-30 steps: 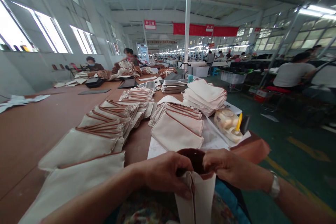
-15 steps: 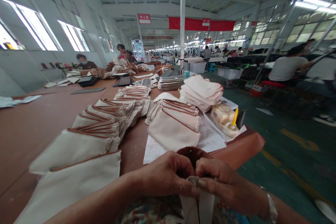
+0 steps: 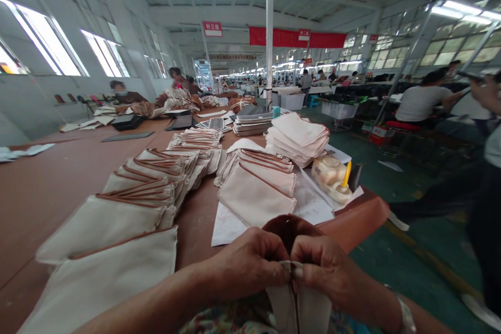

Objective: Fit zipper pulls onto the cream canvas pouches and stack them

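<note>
Close to my lap, both hands pinch the edge of one piece, a brown and off-white fabric panel (image 3: 282, 309). My left hand (image 3: 250, 261) grips it with thumb and bent fingers on the left of a dark seam or gap. On the right side of that gap my right hand (image 3: 329, 266) pinches in the same way, the two thumb tips almost meeting. The panel's brown side (image 3: 288, 227) curves up behind my fingers. Just beyond lies a stack of off-white panels with brown edges (image 3: 256, 193), on white paper (image 3: 229, 227).
Fanned off-white panels (image 3: 129, 219) run along the brown table (image 3: 78, 167) at left. Another panel pile (image 3: 299, 133) stands behind a glue container (image 3: 332, 175) with a yellow-handled tool (image 3: 346, 173). At right a person in dark trousers (image 3: 483, 219) walks the green floor.
My hands stay pinched on the panel, whose two flaps now spread a little wider below my thumbs. A walking person has come into view at the right.
</note>
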Demonstrator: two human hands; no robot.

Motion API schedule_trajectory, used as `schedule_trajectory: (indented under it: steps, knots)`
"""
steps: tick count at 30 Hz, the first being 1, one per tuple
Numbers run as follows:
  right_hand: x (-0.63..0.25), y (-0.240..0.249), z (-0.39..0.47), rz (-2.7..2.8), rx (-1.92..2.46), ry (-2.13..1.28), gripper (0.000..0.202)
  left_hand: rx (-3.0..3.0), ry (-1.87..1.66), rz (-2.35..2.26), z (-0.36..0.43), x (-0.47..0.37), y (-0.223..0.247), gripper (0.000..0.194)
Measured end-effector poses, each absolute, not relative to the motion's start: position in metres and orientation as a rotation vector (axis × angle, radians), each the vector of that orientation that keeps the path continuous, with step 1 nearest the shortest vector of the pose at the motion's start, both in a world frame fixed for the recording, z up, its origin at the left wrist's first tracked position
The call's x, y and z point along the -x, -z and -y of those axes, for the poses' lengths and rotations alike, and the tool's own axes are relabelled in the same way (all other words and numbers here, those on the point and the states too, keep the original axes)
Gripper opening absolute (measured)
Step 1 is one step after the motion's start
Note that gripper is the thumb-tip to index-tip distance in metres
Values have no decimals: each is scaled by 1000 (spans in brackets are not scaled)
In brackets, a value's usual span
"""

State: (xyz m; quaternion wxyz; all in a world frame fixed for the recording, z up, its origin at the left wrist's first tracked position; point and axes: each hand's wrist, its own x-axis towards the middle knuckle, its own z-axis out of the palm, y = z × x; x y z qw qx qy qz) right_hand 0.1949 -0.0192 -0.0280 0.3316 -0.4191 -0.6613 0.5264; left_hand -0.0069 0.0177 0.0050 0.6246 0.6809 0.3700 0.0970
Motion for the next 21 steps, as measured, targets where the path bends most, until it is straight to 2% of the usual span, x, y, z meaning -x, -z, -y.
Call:
schedule_trajectory:
  steps: [4,14,21]
  knots:
    - [-194,37,20,1607,1133,-1439,22,-1581,-245,-845,-18,7,-3,25]
    - [-188,37,25,1565,1289,-1289,17,-1702,-241,-997,-14,-2,0,18]
    - [-189,41,31,1606,1128,-1148,11,-1602,-173,-950,-14,-2,2,16]
